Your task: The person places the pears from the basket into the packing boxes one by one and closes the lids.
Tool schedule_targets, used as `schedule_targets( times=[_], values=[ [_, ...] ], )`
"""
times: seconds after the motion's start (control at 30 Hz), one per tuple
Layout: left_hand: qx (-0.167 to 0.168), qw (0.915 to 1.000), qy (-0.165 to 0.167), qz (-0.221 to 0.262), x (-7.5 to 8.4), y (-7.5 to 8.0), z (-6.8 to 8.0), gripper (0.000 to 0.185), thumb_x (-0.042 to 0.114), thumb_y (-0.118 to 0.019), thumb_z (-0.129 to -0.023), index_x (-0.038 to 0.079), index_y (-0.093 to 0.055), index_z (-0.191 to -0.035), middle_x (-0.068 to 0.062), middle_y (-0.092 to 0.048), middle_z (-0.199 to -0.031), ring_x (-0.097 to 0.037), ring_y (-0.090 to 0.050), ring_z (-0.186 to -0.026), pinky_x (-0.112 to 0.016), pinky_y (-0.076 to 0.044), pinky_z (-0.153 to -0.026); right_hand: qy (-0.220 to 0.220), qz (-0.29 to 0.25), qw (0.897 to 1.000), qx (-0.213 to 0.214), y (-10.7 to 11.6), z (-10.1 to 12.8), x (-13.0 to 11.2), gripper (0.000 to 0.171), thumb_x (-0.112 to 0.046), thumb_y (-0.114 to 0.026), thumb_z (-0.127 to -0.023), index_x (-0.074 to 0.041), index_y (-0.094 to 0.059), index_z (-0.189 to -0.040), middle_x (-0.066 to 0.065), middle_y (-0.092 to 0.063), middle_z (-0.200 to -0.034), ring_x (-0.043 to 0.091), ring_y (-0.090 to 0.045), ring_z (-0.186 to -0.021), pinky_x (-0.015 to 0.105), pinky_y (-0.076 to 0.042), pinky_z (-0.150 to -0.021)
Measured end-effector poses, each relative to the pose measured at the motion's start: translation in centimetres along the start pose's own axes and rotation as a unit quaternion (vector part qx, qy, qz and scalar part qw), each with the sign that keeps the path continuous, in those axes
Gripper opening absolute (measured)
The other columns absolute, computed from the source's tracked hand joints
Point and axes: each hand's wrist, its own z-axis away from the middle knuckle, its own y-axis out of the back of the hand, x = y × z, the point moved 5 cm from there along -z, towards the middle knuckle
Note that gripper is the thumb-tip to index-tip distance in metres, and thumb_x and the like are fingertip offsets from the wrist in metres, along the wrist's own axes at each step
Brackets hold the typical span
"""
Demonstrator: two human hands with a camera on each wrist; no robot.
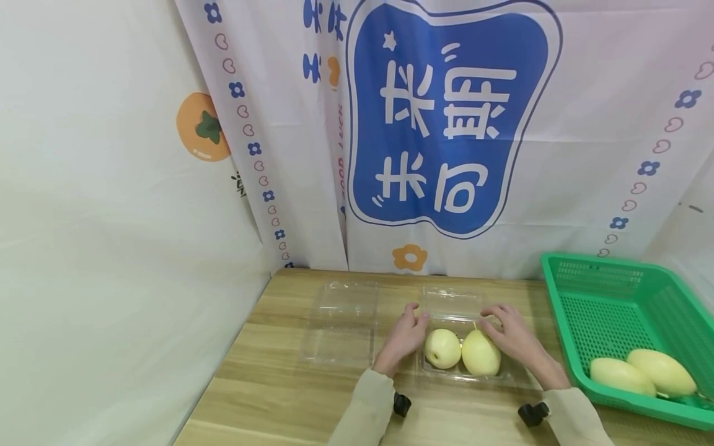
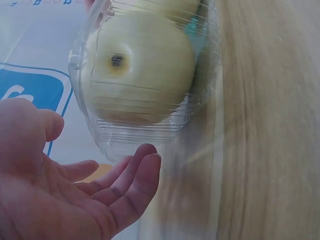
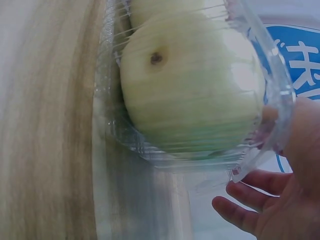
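Observation:
Two pale yellow pears [image 1: 443, 348] sit side by side in the base of a transparent plastic clamshell box [image 1: 460, 375], its lid [image 1: 453, 301] folded open towards the back. The right pear [image 1: 481, 354] has its stem pointing back. At the box's back left corner is my left hand [image 1: 406, 337], fingers loosely bent, fingertips right by the plastic edge tab in the left wrist view. My right hand [image 1: 514, 337] is at the back right corner. Its thumb shows through the plastic beside the pear, while its spread fingers [image 3: 250, 202] lie outside the rim.
A second transparent clamshell box [image 1: 341, 323] lies open to the left on the wooden table [image 1: 251, 378]. On the right stands a green basket [image 1: 574, 316] holding more pears [image 1: 661, 371]. A printed cloth [image 1: 385, 248] hangs behind the table, and a white wall [image 1: 111, 248] borders its left side.

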Motion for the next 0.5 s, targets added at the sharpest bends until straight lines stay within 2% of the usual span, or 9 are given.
schedule_targets(
  times=[0.17,0.37,0.5],
  values=[
    [0.005,1.0000,-0.001,0.000,0.1,0.0,-0.1,0.066,0.052,-0.038,-0.102,0.007,-0.032,-0.150,-0.005,-0.067,-0.114,-0.019,-0.062,-0.102,-0.045,-0.049,-0.094,-0.008,-0.032,0.999,0.005,0.1,0.0,0.3,0.027,-0.017,-0.062,-0.096,0.003,-0.065,-0.113,0.026,-0.059,-0.117,0.042,-0.057,-0.107,0.051,-0.056,-0.079],
    [-0.005,0.9996,0.003,0.028,-0.2,-0.1,-0.1,0.071,0.056,-0.038,-0.101,0.006,-0.031,-0.151,-0.002,-0.065,-0.099,-0.014,-0.059,-0.080,-0.035,-0.049,-0.076,-0.023,-0.048,0.999,0.007,0.2,-0.2,0.8,0.027,-0.014,-0.062,-0.095,0.004,-0.064,-0.116,0.026,-0.058,-0.118,0.041,-0.058,-0.105,0.046,-0.057,-0.078],
    [-0.006,0.9994,0.001,0.033,-0.4,-0.3,0.1,0.070,0.056,-0.039,-0.101,0.006,-0.032,-0.150,-0.005,-0.066,-0.105,-0.016,-0.061,-0.088,-0.039,-0.051,-0.081,-0.030,-0.045,0.999,0.006,-0.1,-0.1,1.3,0.027,-0.015,-0.063,-0.095,0.002,-0.063,-0.116,0.024,-0.059,-0.118,0.038,-0.058,-0.104,0.041,-0.056,-0.077]
  ],
)
